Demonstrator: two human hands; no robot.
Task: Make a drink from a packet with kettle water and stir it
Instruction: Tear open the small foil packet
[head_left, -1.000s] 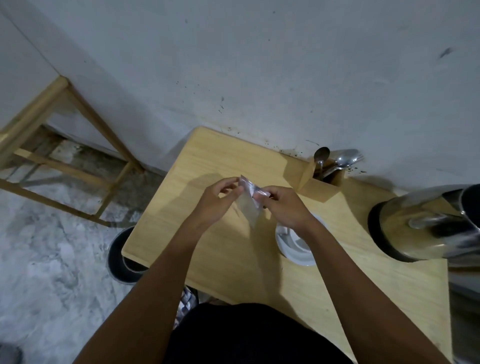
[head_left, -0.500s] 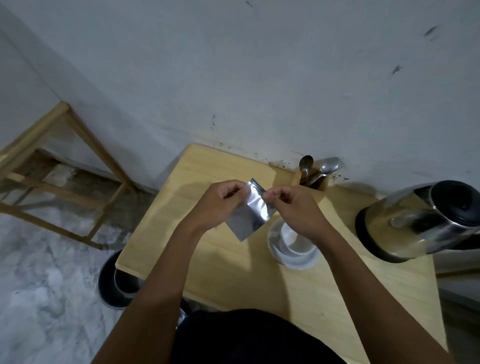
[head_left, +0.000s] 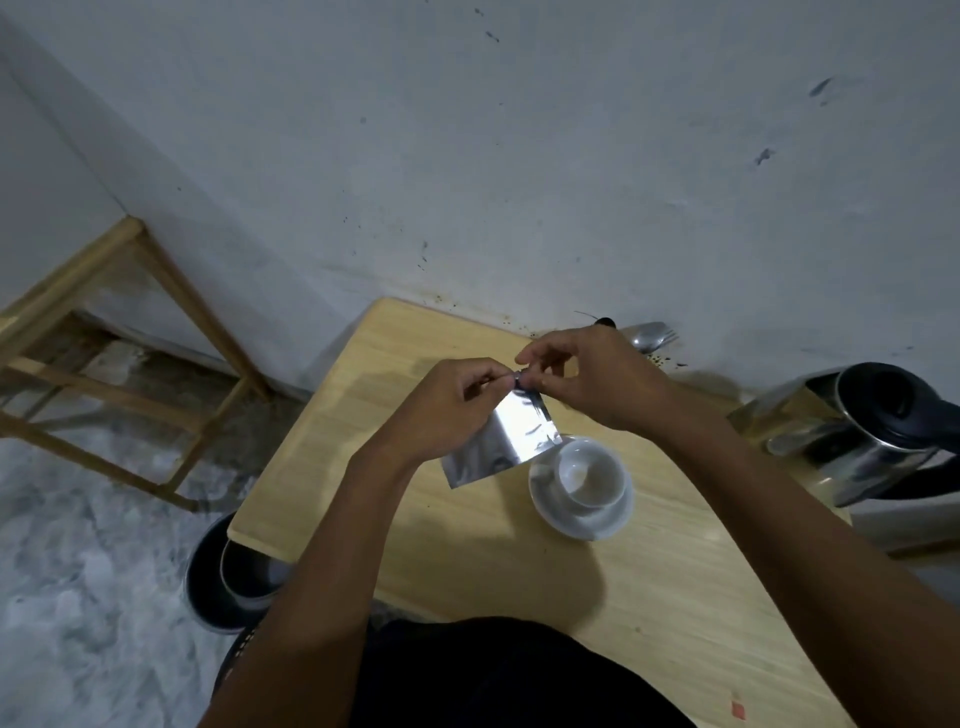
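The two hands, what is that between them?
A silver packet, its top edge pinched by the left hand and right hand, seen in the head view.

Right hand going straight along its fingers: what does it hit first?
The right hand points across at the left hand. Beyond the packet edge that both pinch, it would probably meet that hand first; depth is unclear.

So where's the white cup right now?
In the head view, the small white ceramic cup sits on a white saucer on the light wooden table, right of the silver foil packet and left of the steel kettle.
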